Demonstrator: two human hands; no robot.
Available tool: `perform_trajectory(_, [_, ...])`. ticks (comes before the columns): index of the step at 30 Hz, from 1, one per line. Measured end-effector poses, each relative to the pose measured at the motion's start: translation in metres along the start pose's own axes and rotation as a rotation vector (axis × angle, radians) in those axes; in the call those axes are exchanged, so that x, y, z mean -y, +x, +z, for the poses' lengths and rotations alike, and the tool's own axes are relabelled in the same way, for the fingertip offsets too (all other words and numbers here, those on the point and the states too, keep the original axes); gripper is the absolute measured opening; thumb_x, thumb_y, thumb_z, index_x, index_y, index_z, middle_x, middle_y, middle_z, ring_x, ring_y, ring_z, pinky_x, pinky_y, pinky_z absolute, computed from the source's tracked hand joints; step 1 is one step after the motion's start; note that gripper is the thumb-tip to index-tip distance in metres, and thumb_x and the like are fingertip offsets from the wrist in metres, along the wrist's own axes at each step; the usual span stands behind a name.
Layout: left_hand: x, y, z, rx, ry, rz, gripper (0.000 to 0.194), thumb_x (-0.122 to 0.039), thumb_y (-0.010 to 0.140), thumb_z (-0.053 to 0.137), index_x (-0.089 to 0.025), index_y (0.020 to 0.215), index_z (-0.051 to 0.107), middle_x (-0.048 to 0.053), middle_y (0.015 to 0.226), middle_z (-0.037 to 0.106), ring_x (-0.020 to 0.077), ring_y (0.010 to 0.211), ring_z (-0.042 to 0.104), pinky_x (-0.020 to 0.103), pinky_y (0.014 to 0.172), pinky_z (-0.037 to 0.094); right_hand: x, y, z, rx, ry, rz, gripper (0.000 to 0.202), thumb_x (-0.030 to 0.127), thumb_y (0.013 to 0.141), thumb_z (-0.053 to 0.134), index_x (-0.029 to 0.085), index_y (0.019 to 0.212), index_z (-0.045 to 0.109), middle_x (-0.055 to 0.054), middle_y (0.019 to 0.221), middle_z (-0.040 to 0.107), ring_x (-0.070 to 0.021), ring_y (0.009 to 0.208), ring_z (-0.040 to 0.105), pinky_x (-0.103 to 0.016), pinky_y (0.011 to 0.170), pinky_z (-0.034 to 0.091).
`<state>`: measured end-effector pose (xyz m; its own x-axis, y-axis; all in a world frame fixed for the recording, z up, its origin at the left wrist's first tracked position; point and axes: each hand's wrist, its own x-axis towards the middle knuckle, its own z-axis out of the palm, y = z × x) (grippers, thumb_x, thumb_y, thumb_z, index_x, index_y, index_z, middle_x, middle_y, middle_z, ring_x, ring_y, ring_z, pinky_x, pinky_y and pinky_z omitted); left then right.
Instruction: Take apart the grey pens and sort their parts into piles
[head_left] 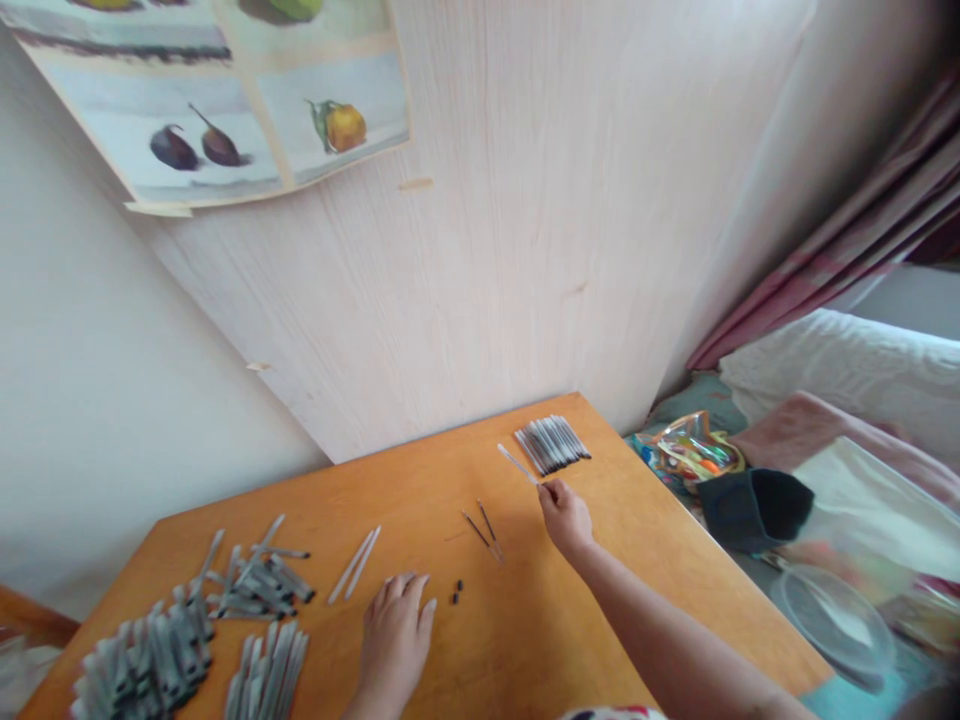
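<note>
My right hand point(566, 518) pinches the end of a slim pen point(517, 463) at the back right of the table, just left of a neat row of pens point(553, 445). Its black end is mostly covered by my fingers. Palm down, my left hand point(397, 630) lies on the table with its fingers stretched out, holding nothing. Two clear pen barrels point(355, 565) lie to its upper left, and small black plugs point(457, 592) sit to its right. Between my hands are two thin dark ink refills point(484, 530).
A heap of grey pens point(150, 655), a looser pile point(262, 580) and a bundle of pale barrels point(266, 672) cover the left of the wooden table point(420, 490). A wall stands behind. Right of the table are a dark box point(754, 508) and a clear plastic tub point(832, 625).
</note>
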<state>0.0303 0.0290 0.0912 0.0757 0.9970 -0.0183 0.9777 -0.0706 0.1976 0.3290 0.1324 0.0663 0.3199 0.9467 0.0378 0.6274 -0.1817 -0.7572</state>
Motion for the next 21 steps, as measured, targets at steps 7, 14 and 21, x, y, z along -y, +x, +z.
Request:
perform_trajectory(7, [0.018, -0.017, 0.028, 0.144, 0.017, -0.052, 0.038, -0.027, 0.09, 0.039, -0.016, 0.118, 0.061, 0.012, 0.121, 0.061, 0.023, 0.113, 0.055, 0.035, 0.1, 0.037, -0.005, 0.023, 0.01, -0.044, -0.163, 0.142, 0.032, 0.039, 0.093, 0.039, 0.021, 0.093, 0.065, -0.006, 0.091, 0.068, -0.0179, 0.084, 0.061, -0.025, 0.065, 0.036])
perform_trajectory(14, [0.025, -0.02, 0.039, 0.142, -0.018, -0.059, 0.041, -0.031, 0.09, 0.037, -0.016, 0.12, 0.06, 0.012, 0.124, 0.059, 0.0231, 0.119, 0.052, 0.035, 0.105, 0.035, -0.006, 0.037, 0.018, -0.035, -0.276, 0.22, 0.035, 0.042, 0.095, 0.037, 0.021, 0.097, 0.064, -0.007, 0.1, 0.068, -0.0187, 0.092, 0.062, -0.025, 0.067, 0.037])
perform_trajectory(21, [0.023, -0.022, 0.037, 0.199, 0.02, -0.078, 0.043, -0.033, 0.09, 0.038, -0.015, 0.122, 0.061, 0.013, 0.132, 0.055, 0.0243, 0.126, 0.046, 0.036, 0.109, 0.031, -0.008, 0.042, 0.021, -0.008, -0.345, 0.236, 0.038, 0.044, 0.096, 0.034, 0.02, 0.098, 0.064, -0.008, 0.1, 0.068, -0.0204, 0.094, 0.062, -0.027, 0.07, 0.04])
